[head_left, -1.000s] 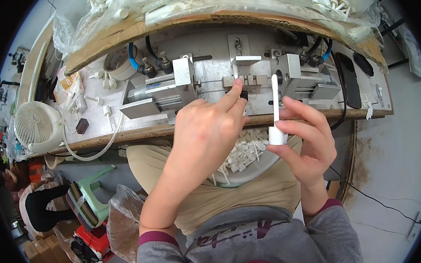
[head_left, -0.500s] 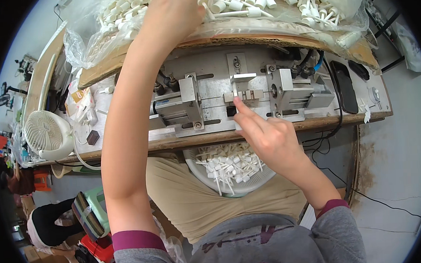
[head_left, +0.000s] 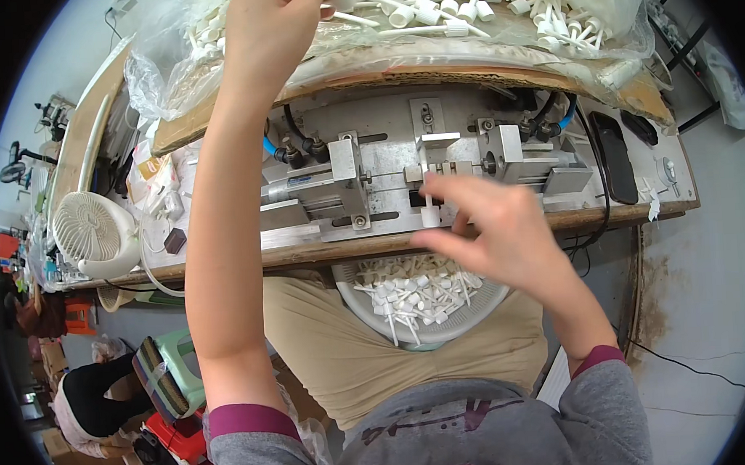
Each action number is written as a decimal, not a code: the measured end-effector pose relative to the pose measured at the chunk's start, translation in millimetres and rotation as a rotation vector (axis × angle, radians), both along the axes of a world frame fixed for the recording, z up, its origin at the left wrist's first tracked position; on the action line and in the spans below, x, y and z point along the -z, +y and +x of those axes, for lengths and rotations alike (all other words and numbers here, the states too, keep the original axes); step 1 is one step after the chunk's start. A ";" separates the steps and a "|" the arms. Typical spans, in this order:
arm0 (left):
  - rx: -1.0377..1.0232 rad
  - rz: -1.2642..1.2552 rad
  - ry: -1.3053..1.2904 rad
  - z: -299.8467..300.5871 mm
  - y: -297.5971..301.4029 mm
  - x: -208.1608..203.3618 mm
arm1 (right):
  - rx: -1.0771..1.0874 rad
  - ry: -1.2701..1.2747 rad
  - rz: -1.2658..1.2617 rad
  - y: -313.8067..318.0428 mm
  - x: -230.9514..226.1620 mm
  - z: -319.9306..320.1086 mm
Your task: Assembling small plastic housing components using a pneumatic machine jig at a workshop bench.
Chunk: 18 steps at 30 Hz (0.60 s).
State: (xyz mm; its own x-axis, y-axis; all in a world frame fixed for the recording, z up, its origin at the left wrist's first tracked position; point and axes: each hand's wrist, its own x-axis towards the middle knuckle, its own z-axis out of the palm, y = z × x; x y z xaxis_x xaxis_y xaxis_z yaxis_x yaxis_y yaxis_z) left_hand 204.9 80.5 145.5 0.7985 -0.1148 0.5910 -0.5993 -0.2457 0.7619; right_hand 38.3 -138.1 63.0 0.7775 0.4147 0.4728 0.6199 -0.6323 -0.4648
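In the head view, the left hand is cut off by the upper edge; its fingertips are partly lost beside a pile of white capped sticks, so whether anything is gripped cannot be told. A white capped stick is placed upright in the picture at the metal block, its cap toward the bench edge. Its stem is partly covered by the index finger of the right hand; the thumb is held spread below the cap, and whether the piece is pinched cannot be made out. The hand's other fingers are hidden.

The bench's left part is crossed and blocked by the left forearm. The block is flanked by two metal cylinder units, left and right. The pile is bordered by cardboard. More sticks are held in a basket under the bench. A fan and a phone are also seen.
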 end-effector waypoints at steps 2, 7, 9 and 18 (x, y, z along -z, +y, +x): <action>-0.092 -0.037 0.066 -24.5 -4.4 1.0 | 0.074 -0.075 0.133 -4.0 -15.4 16.3; -0.160 -0.085 0.152 -103.9 -20.3 0.3 | 0.197 -0.638 0.017 -20.7 -59.5 100.6; -0.135 0.157 -0.011 -123.7 -13.2 19.4 | 0.257 -0.312 -0.067 -18.3 -73.0 125.5; -0.041 0.515 -0.076 -179.6 -33.8 106.8 | 0.076 -0.119 0.007 -15.6 -72.8 119.2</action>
